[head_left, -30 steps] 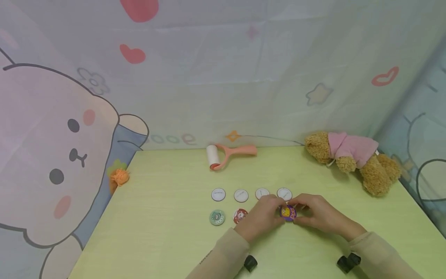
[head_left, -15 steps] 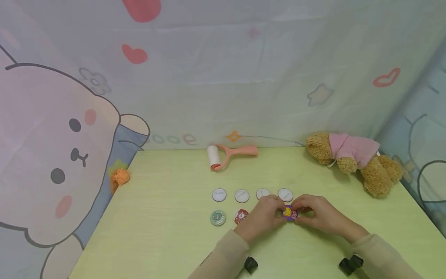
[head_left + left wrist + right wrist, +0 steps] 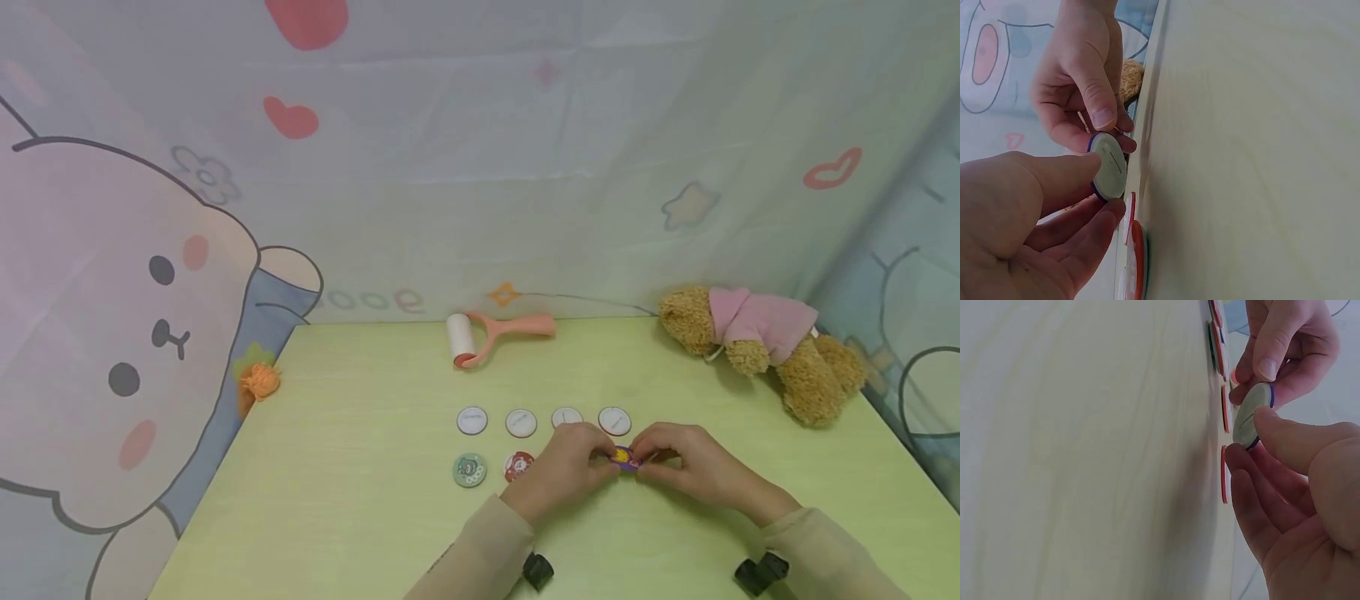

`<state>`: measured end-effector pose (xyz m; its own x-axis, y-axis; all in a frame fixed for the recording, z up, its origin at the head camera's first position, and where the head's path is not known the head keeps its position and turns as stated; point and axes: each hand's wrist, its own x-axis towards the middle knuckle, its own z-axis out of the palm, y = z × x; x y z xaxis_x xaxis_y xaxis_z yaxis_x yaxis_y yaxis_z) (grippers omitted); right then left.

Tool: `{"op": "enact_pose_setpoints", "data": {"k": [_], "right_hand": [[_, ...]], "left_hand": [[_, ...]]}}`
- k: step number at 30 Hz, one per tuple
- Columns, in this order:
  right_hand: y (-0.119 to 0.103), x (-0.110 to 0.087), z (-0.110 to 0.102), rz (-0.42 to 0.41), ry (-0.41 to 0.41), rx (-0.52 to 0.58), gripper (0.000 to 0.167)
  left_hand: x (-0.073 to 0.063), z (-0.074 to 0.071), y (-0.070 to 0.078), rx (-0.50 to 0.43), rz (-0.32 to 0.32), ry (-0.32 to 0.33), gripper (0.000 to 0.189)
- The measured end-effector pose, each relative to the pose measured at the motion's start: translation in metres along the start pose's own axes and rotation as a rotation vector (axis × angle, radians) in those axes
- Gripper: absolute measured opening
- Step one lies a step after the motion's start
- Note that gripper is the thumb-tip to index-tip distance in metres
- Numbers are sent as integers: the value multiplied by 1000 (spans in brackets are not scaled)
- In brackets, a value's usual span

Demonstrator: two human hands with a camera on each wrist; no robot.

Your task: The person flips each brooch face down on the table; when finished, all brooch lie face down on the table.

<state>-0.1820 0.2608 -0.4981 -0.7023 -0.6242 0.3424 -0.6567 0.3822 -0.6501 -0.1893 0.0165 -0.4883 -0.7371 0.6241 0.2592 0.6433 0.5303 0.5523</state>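
Between both hands is a round purple badge (image 3: 624, 457) with a yellow figure on its face. Its pale back (image 3: 1110, 167), marked with a short dark line, shows in both wrist views. My left hand (image 3: 567, 465) pinches one side of the rim between thumb and fingers, and my right hand (image 3: 696, 465) pinches the opposite side. The badge is tilted and held above the table. Left of the left hand lie a green badge (image 3: 469, 470) and a red badge (image 3: 519, 464), picture side up; the left hand partly covers the red one.
Behind the hands, several round badges lie in a row, pale backs up, such as the leftmost badge (image 3: 472, 421). A lint roller (image 3: 517, 326) and a teddy bear (image 3: 765, 325) lie at the table's back. An orange yarn-like ball (image 3: 261, 381) sits at the left edge.
The purple badge has tilted, so its face looks narrower in the head view. Both hands keep their pinch and have shifted very slightly right.
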Motion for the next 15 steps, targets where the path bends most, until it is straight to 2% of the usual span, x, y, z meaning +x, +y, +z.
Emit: {"op": "enact_pose_setpoints", "data": {"k": [4,11,15], "right_hand": [[1,-2,0,3,16,-11,25],[2,-3,-1,26,40,-44,23],[1,-4,-2,45,36,-36,20]], "left_hand": [[-1,1,-1,-33,-26,-2,9],[-2,1,-1,-15,-6,14,6],[-2,0,0,-40,-24,13,8]]}}
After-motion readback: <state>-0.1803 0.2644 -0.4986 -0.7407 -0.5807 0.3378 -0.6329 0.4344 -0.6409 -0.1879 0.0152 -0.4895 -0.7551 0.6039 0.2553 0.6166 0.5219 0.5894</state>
